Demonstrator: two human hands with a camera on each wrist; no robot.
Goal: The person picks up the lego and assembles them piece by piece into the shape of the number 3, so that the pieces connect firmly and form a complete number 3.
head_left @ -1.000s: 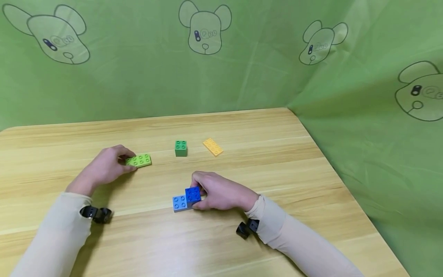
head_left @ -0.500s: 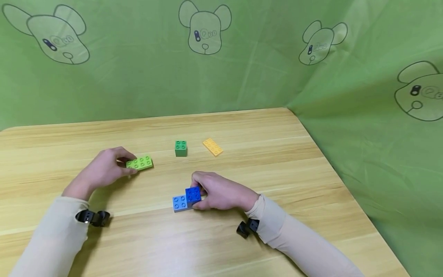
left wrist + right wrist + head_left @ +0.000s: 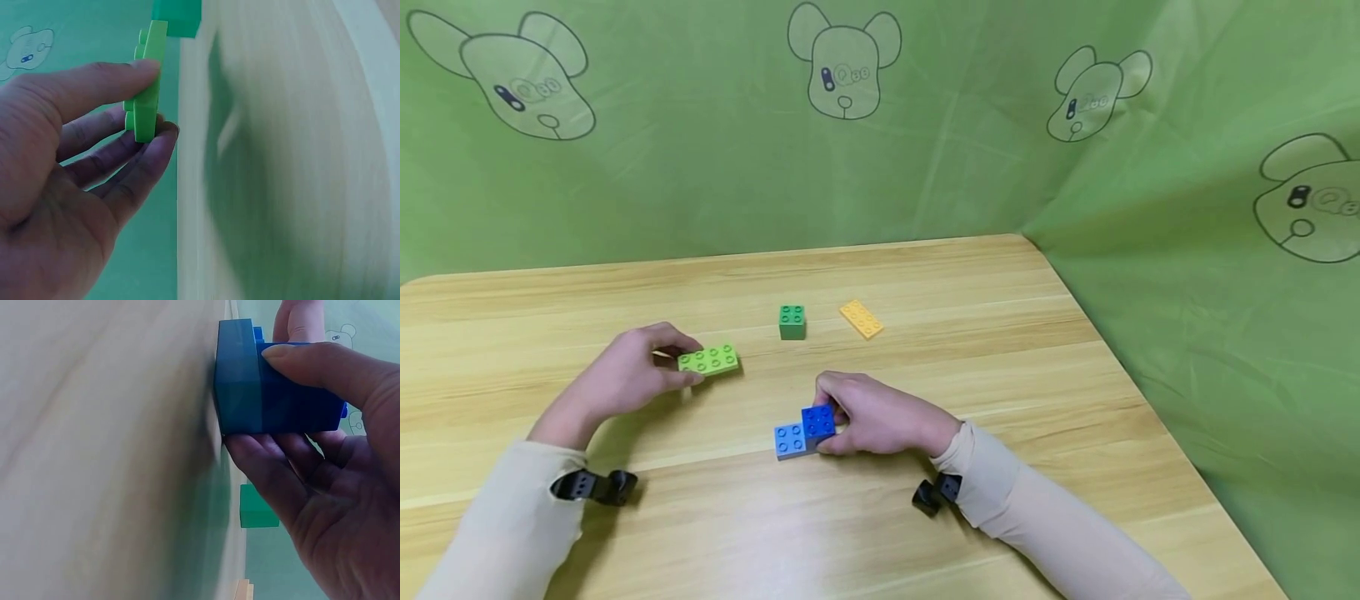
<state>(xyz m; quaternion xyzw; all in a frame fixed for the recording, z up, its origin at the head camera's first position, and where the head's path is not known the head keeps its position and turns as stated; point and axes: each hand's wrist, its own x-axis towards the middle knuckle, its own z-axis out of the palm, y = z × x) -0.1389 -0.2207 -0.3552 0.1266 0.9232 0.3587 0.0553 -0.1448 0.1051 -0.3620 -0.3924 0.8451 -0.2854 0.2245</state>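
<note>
My lime brick (image 3: 718, 359) aloft, blue brick (image 3: 817, 420) gripped.
I see the left hand (image 3: 628, 371) pinching the lime brick's long sides above the desk (image 3: 715, 525); the right hand (image 3: 883, 415) grips the blue brick, set on a pale brick (image 3: 789, 441). Likely light, stiff plastic: best held by its sides.

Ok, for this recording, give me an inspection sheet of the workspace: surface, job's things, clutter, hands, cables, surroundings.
Surface: wood-grain table, with shadows near both hands.
Job's things: lime-green plate, raised off the table; dark blue brick stacked on the right end of a light blue brick.
Clutter: loose green brick and orange plate farther back.
Hands: left hand pinches the lime-green plate; right hand grips the dark blue brick.
Cables: nothing seen.
Surroundings: green cloth with animal-head outlines, behind and to the right.
</note>
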